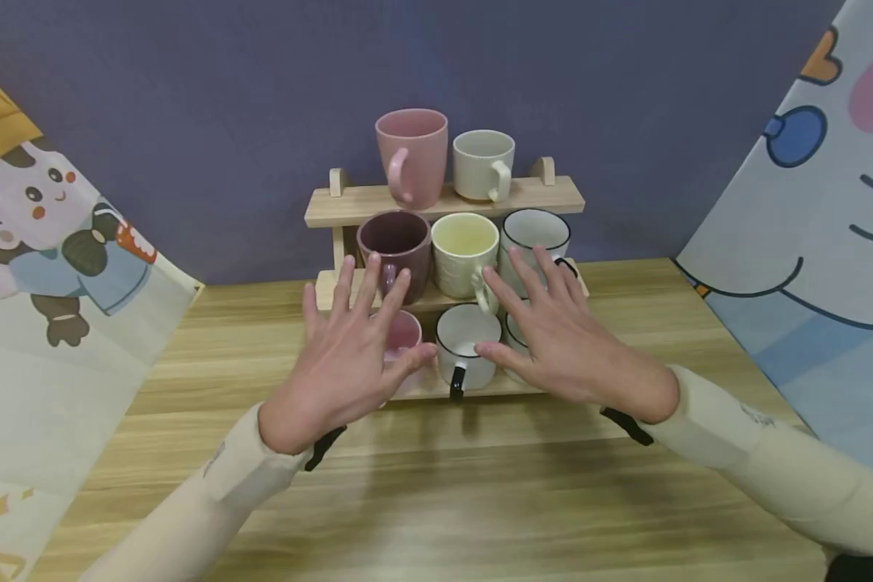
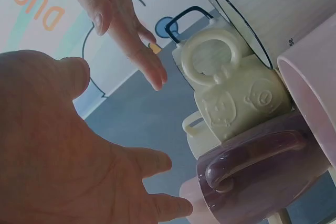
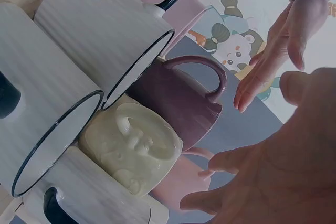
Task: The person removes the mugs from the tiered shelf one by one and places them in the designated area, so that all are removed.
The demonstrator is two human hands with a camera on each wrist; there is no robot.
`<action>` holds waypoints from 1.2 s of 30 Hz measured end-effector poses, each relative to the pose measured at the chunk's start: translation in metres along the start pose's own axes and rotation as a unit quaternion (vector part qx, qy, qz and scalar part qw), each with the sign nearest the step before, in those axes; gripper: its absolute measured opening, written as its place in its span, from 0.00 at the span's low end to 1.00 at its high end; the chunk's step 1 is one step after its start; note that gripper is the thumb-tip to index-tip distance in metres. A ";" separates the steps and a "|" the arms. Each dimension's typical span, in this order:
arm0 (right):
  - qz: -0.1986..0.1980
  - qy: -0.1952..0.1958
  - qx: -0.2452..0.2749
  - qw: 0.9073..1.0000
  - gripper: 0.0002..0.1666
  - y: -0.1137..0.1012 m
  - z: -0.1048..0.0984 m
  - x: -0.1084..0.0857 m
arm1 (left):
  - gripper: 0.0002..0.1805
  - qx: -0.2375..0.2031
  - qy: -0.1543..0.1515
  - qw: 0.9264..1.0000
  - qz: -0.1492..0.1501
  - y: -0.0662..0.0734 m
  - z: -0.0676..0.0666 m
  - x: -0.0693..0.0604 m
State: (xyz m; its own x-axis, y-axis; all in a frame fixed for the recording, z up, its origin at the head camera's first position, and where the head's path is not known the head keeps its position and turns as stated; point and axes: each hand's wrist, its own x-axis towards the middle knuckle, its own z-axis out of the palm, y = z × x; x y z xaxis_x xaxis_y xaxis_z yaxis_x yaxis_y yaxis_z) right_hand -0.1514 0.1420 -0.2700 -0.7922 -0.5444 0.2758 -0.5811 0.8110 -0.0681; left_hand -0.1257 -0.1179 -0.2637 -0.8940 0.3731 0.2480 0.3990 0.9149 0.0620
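My left hand (image 1: pixel 345 352) hovers with fingers spread in front of a purple mug (image 1: pixel 398 230) and a pink mug (image 1: pixel 405 331). Held apart from it, my right hand (image 1: pixel 560 339) is also spread, partly covering a white mug with a black rim (image 1: pixel 534 226). Neither hand grips anything. Between them, a pale yellow mug (image 1: pixel 454 263) stands on the middle tier, above a white black-rimmed mug (image 1: pixel 451 343). Another black-rimmed mug (image 3: pixel 47 103) is largely hidden by my right hand in the head view. On top stand a tall pink mug (image 1: pixel 425 158) and an off-white mug (image 1: pixel 473 166).
The mugs stand on a tiered wooden shelf (image 1: pixel 345 206) on a wood-grain table (image 1: pixel 436 501). Behind is a blue-grey wall (image 1: pixel 247 145). Cartoon-printed panels (image 1: pixel 80 275) flank both sides.
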 end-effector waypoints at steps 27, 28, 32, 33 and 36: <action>0.016 -0.016 0.005 1.000 0.50 0.008 -0.007 0.018 | 0.48 -0.016 0.014 1.000 -0.018 -0.016 -0.004 0.014; 0.018 -0.017 0.007 1.000 0.50 0.009 -0.007 0.018 | 0.48 -0.016 0.013 1.000 -0.020 -0.016 -0.004 0.015; 0.021 -0.014 0.012 1.000 0.49 0.011 -0.007 0.019 | 0.47 -0.016 0.015 0.999 -0.027 -0.020 -0.006 0.019; 0.021 -0.011 0.012 1.000 0.49 0.012 -0.007 0.019 | 0.47 -0.016 0.015 0.999 -0.029 -0.021 -0.006 0.020; 0.021 -0.002 0.012 1.000 0.49 0.014 -0.007 0.022 | 0.47 -0.021 0.011 0.999 -0.037 -0.025 -0.006 0.023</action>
State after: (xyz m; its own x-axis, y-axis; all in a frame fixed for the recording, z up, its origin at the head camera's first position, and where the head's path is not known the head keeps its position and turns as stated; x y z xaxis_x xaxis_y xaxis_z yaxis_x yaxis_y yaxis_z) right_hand -0.1756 0.1434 -0.2581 -0.8169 -0.5108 0.2679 -0.5514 0.8280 -0.1025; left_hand -0.1547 -0.1328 -0.2542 -0.9171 0.2999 0.2627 0.3396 0.9328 0.1207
